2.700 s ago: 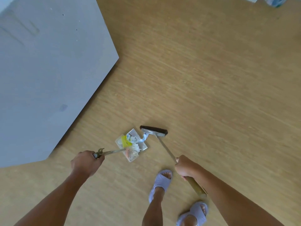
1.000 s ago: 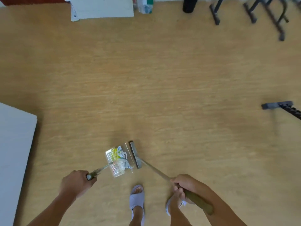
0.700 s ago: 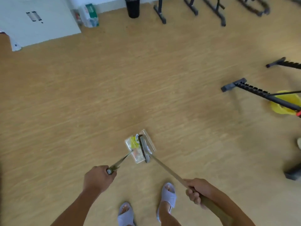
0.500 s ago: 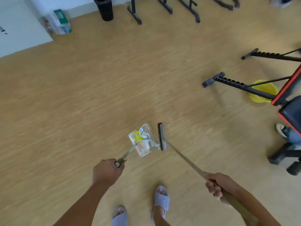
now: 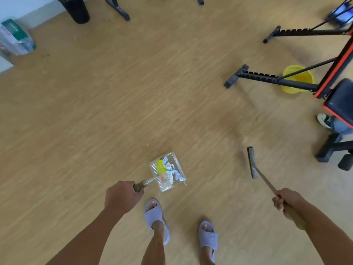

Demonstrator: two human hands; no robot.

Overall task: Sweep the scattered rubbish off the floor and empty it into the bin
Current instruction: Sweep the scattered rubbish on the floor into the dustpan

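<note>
1. The left hand (image 5: 122,195) had its fingers wrapped tight around the dustpan's handle, and the dustpan (image 5: 167,172) hung out in front of the feet, looking lifted just off the floor (image 5: 114,104), though I couldn't be sure it wasn't resting on it.
2. The rubbish (image 5: 168,170) was all sitting inside the pan: crumpled white and blue paper bits plus a yellow scrap. I saw nothing loose on the floor around it.
3. The right hand (image 5: 284,200) was closed around the broom stick, with the broom (image 5: 252,162) head swung well off to the right, apart from the pan.
4. Handling guess: that paper stuff looked super light and springy, so it'd probably hop or blow out if the pan tipped or got swung fast. The pan itself looked like thin clear plastic, stiff enough but light, so the grip didn't need much force.
5. Best hold was probably right where it already was, on the handle end, keeping the lip tilted up a bit.
6. There was a yellow bin (image 5: 298,79) over on the right behind a black rack (image 5: 267,79), and a black bin (image 5: 77,8) at the top left. Couldn't tell which one was the target. Both were well away from the pan.
7. So sweeping looked done, and the carry and dump were what was left.
</note>
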